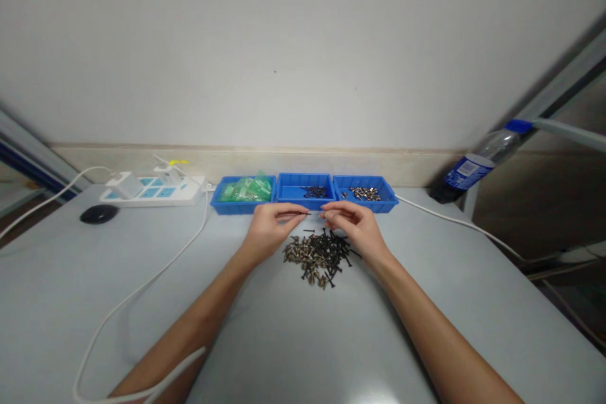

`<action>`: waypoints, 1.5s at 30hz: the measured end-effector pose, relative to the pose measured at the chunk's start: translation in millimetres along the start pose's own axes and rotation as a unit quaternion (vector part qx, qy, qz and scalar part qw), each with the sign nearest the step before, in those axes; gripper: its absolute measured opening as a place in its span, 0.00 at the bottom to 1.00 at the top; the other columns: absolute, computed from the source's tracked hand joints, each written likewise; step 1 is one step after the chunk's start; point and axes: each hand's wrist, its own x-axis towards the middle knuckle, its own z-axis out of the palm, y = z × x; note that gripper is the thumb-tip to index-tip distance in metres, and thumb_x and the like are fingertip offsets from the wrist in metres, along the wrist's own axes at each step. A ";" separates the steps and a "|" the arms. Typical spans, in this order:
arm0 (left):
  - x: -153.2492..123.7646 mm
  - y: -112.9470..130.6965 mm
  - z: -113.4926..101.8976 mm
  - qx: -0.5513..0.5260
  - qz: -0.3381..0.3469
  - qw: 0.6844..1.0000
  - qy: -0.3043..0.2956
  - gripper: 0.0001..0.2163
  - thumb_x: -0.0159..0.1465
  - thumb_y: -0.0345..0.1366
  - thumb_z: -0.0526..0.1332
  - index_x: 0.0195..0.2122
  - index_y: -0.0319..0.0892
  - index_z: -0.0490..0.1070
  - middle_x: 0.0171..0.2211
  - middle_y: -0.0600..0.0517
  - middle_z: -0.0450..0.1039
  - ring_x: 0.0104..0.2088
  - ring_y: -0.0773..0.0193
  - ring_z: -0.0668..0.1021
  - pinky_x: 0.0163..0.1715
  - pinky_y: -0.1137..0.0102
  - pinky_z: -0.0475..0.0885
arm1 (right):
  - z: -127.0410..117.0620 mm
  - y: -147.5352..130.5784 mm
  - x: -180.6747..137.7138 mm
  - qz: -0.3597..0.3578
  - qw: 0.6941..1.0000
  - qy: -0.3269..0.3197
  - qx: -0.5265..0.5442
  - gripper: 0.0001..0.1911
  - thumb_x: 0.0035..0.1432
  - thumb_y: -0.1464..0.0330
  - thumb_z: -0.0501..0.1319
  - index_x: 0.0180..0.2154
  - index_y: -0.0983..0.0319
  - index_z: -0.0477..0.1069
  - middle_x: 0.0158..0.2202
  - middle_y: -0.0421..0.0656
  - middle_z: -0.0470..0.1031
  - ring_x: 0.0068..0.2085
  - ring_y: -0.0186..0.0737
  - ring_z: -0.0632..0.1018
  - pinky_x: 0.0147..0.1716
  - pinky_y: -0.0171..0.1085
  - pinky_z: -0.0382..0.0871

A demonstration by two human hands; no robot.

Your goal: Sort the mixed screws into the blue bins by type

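My left hand (269, 227) is closed in a pinch on a dark screw (307, 213), whose end sticks out past the fingertips. Just across from it, my right hand (362, 227) has thumb and fingers drawn together; whatever is between them is too small to make out. Below both hands lies a mixed pile, with black screws (334, 252) on the right and brass-coloured screw-like fasteners (302, 251) on the left. One loose black screw (308, 230) rests at the pile's far edge.
Behind the hands stand three blue bins: the left bin (243, 207) with green plastic packets, the middle bin (303, 179) with dark screws, the right bin (389, 202) with shiny fasteners. A power strip (192, 192), black mouse (98, 214), white cable (156, 274) and bottle (468, 172) surround them.
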 end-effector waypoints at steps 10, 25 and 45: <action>-2.2 -3.1 6.2 -0.134 -0.077 0.988 -0.003 0.16 0.56 0.40 0.71 0.42 0.36 0.81 0.40 0.44 0.82 0.44 0.53 0.83 0.50 0.60 0.77 | 9.4 -1.3 -5.4 0.031 0.996 -0.055 0.057 0.15 0.44 0.62 0.74 0.36 0.59 0.81 0.33 0.43 0.82 0.33 0.40 0.81 0.42 0.42 0.75; 6.2 -16.3 1.6 0.248 0.067 0.959 -0.123 0.04 0.62 0.32 0.65 0.36 0.40 0.79 0.35 0.49 0.81 0.35 0.61 0.79 0.40 0.69 0.72 | 2.0 2.4 0.9 -0.029 0.993 0.027 0.112 0.19 0.49 0.67 0.70 0.46 0.54 0.79 0.51 0.45 0.79 0.49 0.47 0.80 0.52 0.48 0.69; 2.6 -8.1 -2.1 0.023 0.044 0.998 -0.033 0.07 0.61 0.36 0.65 0.37 0.39 0.72 0.34 0.49 0.78 0.36 0.63 0.81 0.40 0.69 0.77 | 4.0 0.4 -2.6 -0.004 0.999 -0.006 -0.038 0.13 0.49 0.63 0.70 0.38 0.59 0.80 0.32 0.44 0.81 0.32 0.41 0.80 0.38 0.42 0.74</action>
